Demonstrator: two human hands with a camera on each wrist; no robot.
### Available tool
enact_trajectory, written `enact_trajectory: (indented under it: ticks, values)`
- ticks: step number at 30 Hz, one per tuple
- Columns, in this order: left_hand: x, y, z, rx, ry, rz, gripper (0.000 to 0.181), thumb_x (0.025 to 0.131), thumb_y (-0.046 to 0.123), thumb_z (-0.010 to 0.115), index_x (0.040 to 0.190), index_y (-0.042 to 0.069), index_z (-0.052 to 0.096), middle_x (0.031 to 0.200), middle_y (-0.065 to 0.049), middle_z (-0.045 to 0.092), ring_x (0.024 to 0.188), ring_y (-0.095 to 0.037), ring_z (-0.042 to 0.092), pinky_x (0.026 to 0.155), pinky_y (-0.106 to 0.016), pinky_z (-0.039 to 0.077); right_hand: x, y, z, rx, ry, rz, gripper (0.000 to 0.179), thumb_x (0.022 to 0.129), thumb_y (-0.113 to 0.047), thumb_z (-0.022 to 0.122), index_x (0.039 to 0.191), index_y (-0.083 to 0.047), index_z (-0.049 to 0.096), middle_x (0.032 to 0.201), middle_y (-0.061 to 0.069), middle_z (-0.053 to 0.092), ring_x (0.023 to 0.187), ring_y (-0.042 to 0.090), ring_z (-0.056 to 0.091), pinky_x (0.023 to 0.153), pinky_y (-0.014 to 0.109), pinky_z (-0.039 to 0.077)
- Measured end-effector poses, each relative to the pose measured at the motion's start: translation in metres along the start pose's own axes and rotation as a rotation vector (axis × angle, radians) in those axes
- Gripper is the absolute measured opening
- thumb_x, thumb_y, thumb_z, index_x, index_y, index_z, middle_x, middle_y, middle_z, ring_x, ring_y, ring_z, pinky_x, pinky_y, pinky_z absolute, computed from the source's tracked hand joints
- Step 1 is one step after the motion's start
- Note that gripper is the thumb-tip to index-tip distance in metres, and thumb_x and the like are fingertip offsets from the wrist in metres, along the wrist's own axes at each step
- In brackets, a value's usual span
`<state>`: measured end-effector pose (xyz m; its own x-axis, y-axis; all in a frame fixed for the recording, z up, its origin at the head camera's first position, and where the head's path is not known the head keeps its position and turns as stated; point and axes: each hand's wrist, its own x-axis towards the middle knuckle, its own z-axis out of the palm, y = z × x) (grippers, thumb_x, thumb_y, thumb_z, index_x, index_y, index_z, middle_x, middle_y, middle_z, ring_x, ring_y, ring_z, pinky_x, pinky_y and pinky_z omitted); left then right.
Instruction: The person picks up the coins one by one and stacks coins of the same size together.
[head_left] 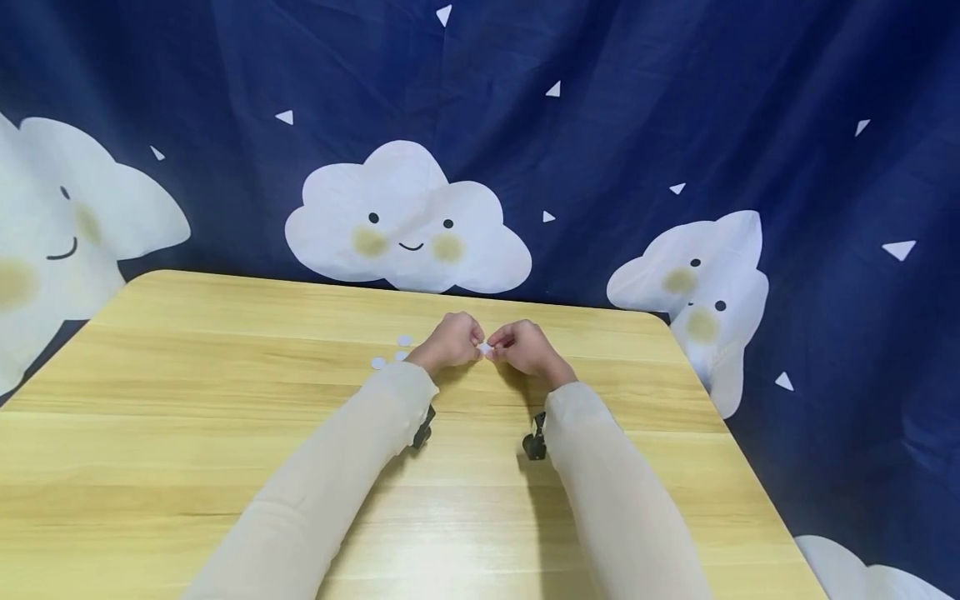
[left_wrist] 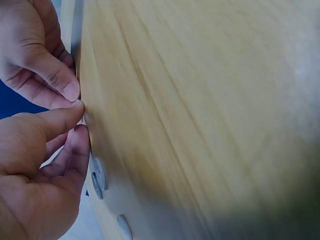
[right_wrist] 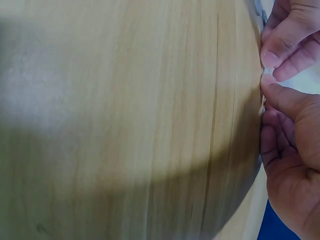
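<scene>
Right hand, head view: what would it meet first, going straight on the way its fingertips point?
Beyond the small white piece between them, the right hand would likely meet the left hand first; exact depth is unclear.

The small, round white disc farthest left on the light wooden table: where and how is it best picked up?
Pinch the small, round white disc by opposite edges of its rim, thumb against fingertip, probably coming from above and the left: it lies flat and looks thin, so the rim offers the likeliest hold, and the left hand is to its right.
</scene>
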<state>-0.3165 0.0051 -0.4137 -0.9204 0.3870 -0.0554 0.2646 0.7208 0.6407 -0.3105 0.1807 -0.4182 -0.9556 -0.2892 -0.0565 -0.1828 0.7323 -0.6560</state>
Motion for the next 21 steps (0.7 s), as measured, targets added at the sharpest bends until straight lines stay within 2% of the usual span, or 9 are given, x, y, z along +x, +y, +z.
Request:
enact_trajectory:
  ticks: [5,9,21]
  values:
    - [0.0006,0.0011,-0.0004,-0.003,-0.008,-0.036,0.016,0.087,0.005,0.078,0.103,0.003,0.078,0.096,-0.004,0.073,0.098,-0.019,0.061,0.094,-0.034,0.052,0.0018,-0.0004,0.0006,0.011,0.003,0.023,0.012,0.09,-0.01,0.08,0.099,-0.003,0.077,0.086,0.005,0.072,0.078,0.014,0.061,0.075,0.025,0.05]
    - [0.0006,0.0024,0.0001,0.016,-0.014,-0.04,0.016,0.087,0.005,0.076,0.103,0.004,0.079,0.1,-0.004,0.074,0.102,-0.019,0.062,0.096,-0.033,0.052,0.0017,-0.0016,0.0007,0.008,0.007,0.02,0.012,0.089,-0.01,0.081,0.097,-0.003,0.078,0.086,0.005,0.074,0.077,0.013,0.062,0.073,0.024,0.05]
    - [-0.0051,0.0078,0.0034,-0.011,0.016,-0.073,0.012,0.087,0.004,0.075,0.099,0.003,0.078,0.104,-0.008,0.074,0.102,-0.022,0.063,0.093,-0.034,0.053,-0.0016,-0.0037,-0.0002,-0.023,-0.015,-0.001,0.009,0.09,-0.009,0.079,0.096,-0.003,0.078,0.089,0.005,0.076,0.079,0.013,0.064,0.075,0.025,0.051]
